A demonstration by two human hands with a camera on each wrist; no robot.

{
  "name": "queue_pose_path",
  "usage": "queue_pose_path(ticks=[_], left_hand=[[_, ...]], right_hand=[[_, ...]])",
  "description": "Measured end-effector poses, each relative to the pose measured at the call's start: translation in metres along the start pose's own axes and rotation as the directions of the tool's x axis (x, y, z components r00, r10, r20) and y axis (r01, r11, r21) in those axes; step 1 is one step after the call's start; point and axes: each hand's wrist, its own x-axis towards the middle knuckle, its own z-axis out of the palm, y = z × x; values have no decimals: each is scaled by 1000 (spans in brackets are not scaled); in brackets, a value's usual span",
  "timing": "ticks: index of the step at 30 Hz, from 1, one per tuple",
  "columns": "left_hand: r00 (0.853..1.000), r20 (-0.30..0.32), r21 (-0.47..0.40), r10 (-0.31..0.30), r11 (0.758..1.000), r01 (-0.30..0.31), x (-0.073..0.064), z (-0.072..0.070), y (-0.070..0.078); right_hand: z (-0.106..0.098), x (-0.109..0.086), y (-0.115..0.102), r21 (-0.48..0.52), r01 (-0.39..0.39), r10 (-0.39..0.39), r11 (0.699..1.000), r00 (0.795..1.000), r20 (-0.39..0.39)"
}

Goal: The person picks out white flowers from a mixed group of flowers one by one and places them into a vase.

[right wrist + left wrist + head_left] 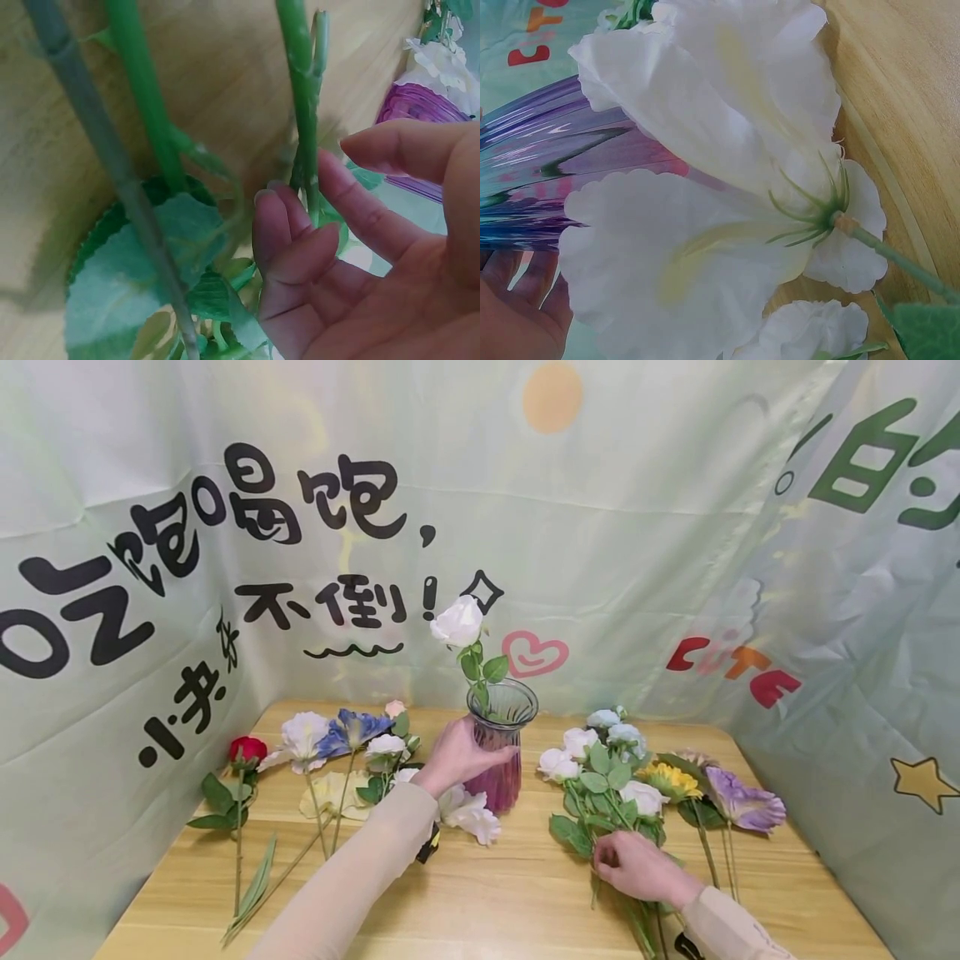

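My left hand (467, 757) grips a ribbed glass vase (501, 777), clear grey at the rim and purple-pink lower down, with fingers round its far side. One white rose (457, 622) stands in the vase, leaning left. In the left wrist view, a large white flower (705, 97) covers part of the vase. Over on the right, my right hand (637, 864) is among the stems of a bunch of white roses (558, 764). Its loosely bent fingers touch a green stem (301, 97) in the right wrist view, while the thumb stands apart from it.
Left of the vase lie a red rose (247, 750), a blue flower (351, 732) and a pale yellow flower (337, 793). Pale blue flowers (626, 739), a yellow flower (671, 779) and a purple flower (746, 802) lie at right. A printed cloth (637, 568) encloses the wooden table (495, 902).
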Motion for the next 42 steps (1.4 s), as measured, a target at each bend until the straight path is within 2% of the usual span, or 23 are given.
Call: queue_pose_path(ticks=[15, 23, 26, 28, 30, 32, 37, 40, 42], left_hand=[[1000, -6, 23, -8, 1000, 8, 1, 2, 1], [1000, 2, 11, -20, 1000, 20, 0, 0, 2], [1000, 0, 11, -15, 1000, 15, 0, 0, 1], [1000, -2, 12, -16, 1000, 16, 0, 1, 1], [1000, -4, 10, -13, 1000, 13, -1, 1, 0], [1000, -5, 7, -11, 1000, 11, -1, 2, -1], [1000, -7, 7, -13, 1000, 13, -1, 2, -1], [1000, -7, 13, -12, 1000, 12, 0, 2, -1], [1000, -5, 14, -15, 1000, 15, 1, 2, -1]], right_hand=[[5, 1, 5, -5, 3, -3, 1000, 1000, 1], [0, 1, 6, 125, 16, -19, 992, 1000, 18], [-1, 1, 8, 217, 12, -22, 976, 999, 43], [-1, 0, 10, 317, -21, -1, 948, 997, 71], [-1, -1, 13, 416, -69, 32, 907, 995, 95], [0, -2, 15, 501, -127, 83, 856, 991, 108], [2, -1, 17, 655, -216, 189, 724, 975, 113], [2, -1, 17, 730, -254, 222, 635, 964, 143], [2, -1, 17, 763, -275, 231, 585, 958, 169]])
